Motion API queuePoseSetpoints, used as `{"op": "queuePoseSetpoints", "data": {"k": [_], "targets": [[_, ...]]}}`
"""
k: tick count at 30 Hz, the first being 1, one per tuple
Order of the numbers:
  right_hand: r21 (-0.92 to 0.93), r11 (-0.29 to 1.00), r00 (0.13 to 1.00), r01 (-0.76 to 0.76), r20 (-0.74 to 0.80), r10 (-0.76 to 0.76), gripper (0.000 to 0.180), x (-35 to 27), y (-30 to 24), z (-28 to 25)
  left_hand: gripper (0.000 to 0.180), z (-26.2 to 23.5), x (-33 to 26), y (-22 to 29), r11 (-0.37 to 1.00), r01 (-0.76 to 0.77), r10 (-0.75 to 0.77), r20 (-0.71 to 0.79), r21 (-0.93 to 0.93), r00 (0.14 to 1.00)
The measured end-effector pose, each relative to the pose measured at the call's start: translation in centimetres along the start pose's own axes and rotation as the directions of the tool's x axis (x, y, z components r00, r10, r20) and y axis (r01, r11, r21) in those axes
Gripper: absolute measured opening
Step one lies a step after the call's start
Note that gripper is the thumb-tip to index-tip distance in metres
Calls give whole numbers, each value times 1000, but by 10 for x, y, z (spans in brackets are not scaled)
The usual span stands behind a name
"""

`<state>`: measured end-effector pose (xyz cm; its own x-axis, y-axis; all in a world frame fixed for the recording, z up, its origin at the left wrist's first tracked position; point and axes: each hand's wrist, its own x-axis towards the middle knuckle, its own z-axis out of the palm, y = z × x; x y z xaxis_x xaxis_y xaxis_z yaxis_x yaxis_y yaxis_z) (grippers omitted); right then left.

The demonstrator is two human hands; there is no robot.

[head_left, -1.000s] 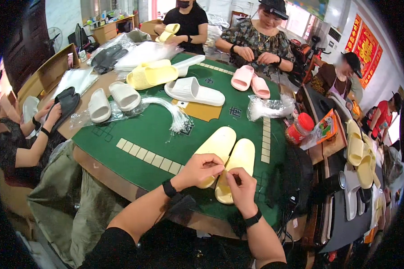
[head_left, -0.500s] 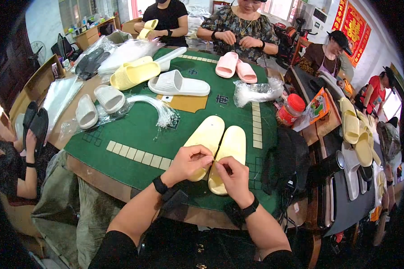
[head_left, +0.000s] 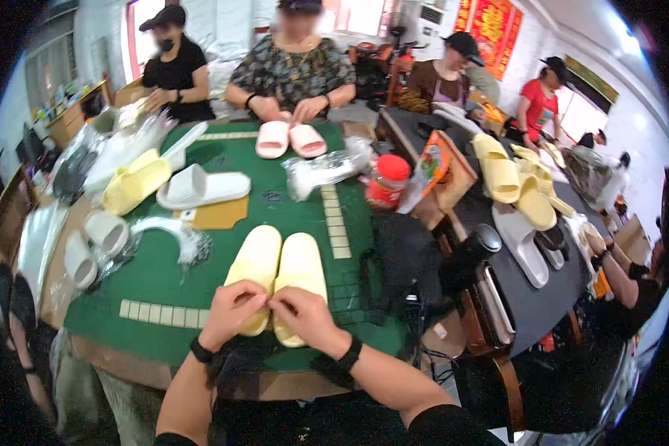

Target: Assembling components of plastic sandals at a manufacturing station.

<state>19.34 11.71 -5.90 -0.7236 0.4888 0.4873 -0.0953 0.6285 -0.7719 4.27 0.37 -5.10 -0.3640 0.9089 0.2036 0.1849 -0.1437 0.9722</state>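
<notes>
A pair of pale yellow slippers lies side by side in front of me, the left slipper (head_left: pixel 256 256) touching or nearly touching the right slipper (head_left: pixel 302 260). Over their near parts, my left hand (head_left: pixel 238 308) is closed in a pinch. My right hand (head_left: pixel 305 314) pinches too, its fingertips almost meeting those of the left above the gap between the slippers. Whatever is between the fingers is too small to make out. A dark band circles each of my wrists.
The green tabletop (head_left: pixel 178 279) also carries a white slipper (head_left: pixel 204 188), a yellow slipper (head_left: pixel 137 182), a bundle of clear plastic strands (head_left: pixel 175 234) and a red-lidded jar (head_left: pixel 388 182). Across it, a person handles pink slippers (head_left: pixel 273 139). A dark side table (head_left: pixel 550 297) holds more slippers.
My view has swung right, so the table sits further left. Both hands stay pinched over the yellow slippers. The person opposite has lowered their hands to the pink slippers.
</notes>
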Motion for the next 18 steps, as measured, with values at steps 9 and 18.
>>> {"op": "queuePoseSetpoints", "data": {"k": [9,18], "targets": [[10,996,996,86,-30,-85,8,3,3,-2,7,2,6,7,974,-77,83,-18,212,996],[9,997,997,71,-22,-71,11,3,-2,-5,10,-6,7,-3,993,106,-106,3,-52,994]]}}
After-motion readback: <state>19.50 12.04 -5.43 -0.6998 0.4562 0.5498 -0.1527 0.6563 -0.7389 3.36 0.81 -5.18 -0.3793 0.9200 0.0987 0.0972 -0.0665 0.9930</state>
